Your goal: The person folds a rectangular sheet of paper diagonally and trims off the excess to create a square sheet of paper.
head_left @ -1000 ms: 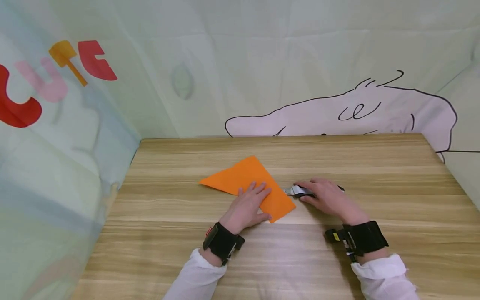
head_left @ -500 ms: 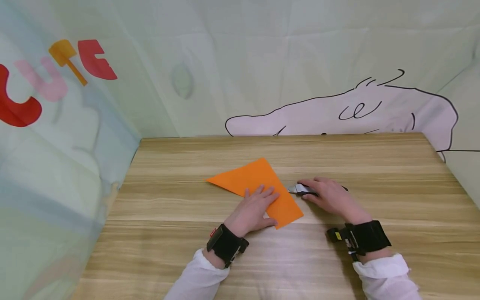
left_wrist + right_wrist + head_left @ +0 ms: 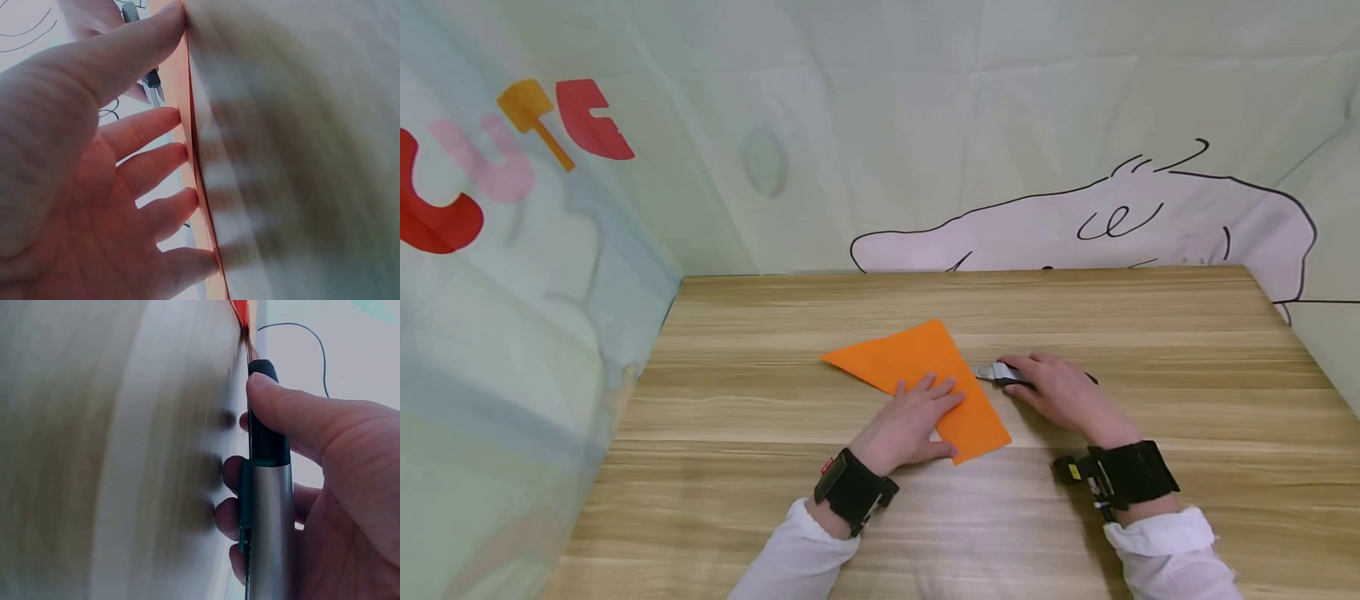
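Observation:
A folded orange sheet of paper lies on the wooden table, one sharp corner pointing left. My left hand presses on its lower middle with fingers spread, the thumb at the near edge. In the left wrist view, the fingertips bear on the orange paper, seen almost edge-on. My right hand grips a utility knife, its metal tip pointing left, right at the paper's right edge. The right wrist view shows the knife's silver and black handle between thumb and curled fingers; its tip is barely visible there.
The wood-grain table reaches back to a pale printed cloth hanging behind it and along the left side. Each wrist carries a black strap with a small camera.
The orange paper has slid right and slightly toward me, turning a little, with the left hand moving along on it. The right hand and knife have shifted only slightly right.

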A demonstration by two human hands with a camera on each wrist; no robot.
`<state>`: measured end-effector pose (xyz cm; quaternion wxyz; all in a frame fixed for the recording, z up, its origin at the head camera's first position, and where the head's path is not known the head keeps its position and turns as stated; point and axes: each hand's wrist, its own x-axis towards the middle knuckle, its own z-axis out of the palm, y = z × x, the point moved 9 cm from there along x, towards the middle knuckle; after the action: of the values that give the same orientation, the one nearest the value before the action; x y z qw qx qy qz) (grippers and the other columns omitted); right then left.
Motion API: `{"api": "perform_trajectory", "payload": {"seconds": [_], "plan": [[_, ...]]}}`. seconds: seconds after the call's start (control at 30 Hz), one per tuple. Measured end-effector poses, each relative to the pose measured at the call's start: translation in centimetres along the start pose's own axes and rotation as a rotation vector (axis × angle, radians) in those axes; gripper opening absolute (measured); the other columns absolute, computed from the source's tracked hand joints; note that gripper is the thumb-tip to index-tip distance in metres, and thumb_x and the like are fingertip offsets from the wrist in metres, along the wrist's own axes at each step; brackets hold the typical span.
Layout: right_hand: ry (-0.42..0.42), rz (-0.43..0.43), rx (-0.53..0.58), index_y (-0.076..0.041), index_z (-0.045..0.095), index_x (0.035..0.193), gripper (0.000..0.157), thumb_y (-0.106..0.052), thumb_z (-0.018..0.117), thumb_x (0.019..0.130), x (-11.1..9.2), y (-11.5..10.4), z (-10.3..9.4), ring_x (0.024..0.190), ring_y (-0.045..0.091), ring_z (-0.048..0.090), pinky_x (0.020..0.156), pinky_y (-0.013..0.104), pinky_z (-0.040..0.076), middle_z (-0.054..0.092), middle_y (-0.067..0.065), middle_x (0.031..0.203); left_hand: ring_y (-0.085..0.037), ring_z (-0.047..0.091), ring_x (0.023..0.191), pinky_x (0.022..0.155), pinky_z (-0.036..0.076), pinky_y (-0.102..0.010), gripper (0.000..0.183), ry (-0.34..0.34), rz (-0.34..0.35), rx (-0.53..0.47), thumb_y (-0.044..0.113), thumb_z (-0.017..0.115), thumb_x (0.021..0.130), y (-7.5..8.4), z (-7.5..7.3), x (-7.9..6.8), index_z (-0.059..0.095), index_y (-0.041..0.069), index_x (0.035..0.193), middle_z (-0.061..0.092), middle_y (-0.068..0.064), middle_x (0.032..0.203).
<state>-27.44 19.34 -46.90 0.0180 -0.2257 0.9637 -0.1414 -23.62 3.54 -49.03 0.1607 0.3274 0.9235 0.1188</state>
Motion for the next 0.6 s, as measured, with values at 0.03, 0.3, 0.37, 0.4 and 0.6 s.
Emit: {"api": "perform_trajectory", "payload": {"seconds": [0.03, 0.3, 0.37, 0.4, 0.6], "plan": [[0.002, 0.004, 0.0, -0.005, 0.06, 0.134, 0.046, -0.025, 0.07, 0.094, 0.0, 0.0, 0.0, 0.085, 0.027, 0.065, 0.078, 0.049, 0.056, 0.069, 0.013, 0.099, -0.028, 0.022, 0.155, 0.122, 0.024, -0.06, 0.074, -0.005, 0.008, 0.005, 0.045, 0.072, 0.09, 0.2, 0.1, 0.0, 0.041, 0.024, 0.154, 0.032, 0.001, 0.164], [0.009, 0.035, 0.0, -0.005, 0.06, 0.133, 0.046, -0.025, 0.071, 0.093, -0.1, 0.6, -0.2, 0.078, 0.025, 0.061, 0.071, 0.046, 0.055, 0.066, 0.013, 0.097, -0.027, 0.023, 0.155, 0.122, 0.026, -0.056, 0.073, -0.039, 0.065, -0.013, 0.042, 0.076, 0.087, 1.2, 0.6, -0.1, 0.045, 0.025, 0.151, 0.034, 0.003, 0.163], [0.018, 0.037, -0.006, -0.005, 0.06, 0.132, 0.046, -0.024, 0.071, 0.093, -0.2, 0.9, -0.4, 0.08, 0.027, 0.062, 0.072, 0.048, 0.055, 0.067, 0.015, 0.098, -0.025, 0.023, 0.155, 0.122, 0.026, -0.056, 0.074, -0.046, 0.086, -0.013, 0.043, 0.077, 0.086, 1.4, 0.6, -0.1, 0.046, 0.025, 0.151, 0.035, 0.003, 0.163], [0.022, 0.037, -0.005, -0.005, 0.06, 0.132, 0.045, -0.024, 0.071, 0.092, -0.2, 1.0, -0.5, 0.081, 0.027, 0.063, 0.072, 0.049, 0.055, 0.068, 0.015, 0.099, -0.025, 0.023, 0.155, 0.122, 0.027, -0.056, 0.074, -0.048, 0.095, -0.013, 0.042, 0.078, 0.086, 1.5, 0.6, -0.1, 0.046, 0.025, 0.151, 0.035, 0.003, 0.163], [0.032, 0.031, -0.02, -0.005, 0.06, 0.13, 0.045, -0.023, 0.072, 0.092, -0.2, 1.3, -0.5, 0.079, 0.027, 0.062, 0.069, 0.048, 0.054, 0.068, 0.015, 0.096, -0.023, 0.032, 0.151, 0.121, 0.032, -0.05, 0.073, 0.007, 0.094, -0.013, 0.047, 0.074, 0.087, 1.6, 0.2, -0.2, 0.046, 0.023, 0.15, 0.041, -0.002, 0.159]]}}
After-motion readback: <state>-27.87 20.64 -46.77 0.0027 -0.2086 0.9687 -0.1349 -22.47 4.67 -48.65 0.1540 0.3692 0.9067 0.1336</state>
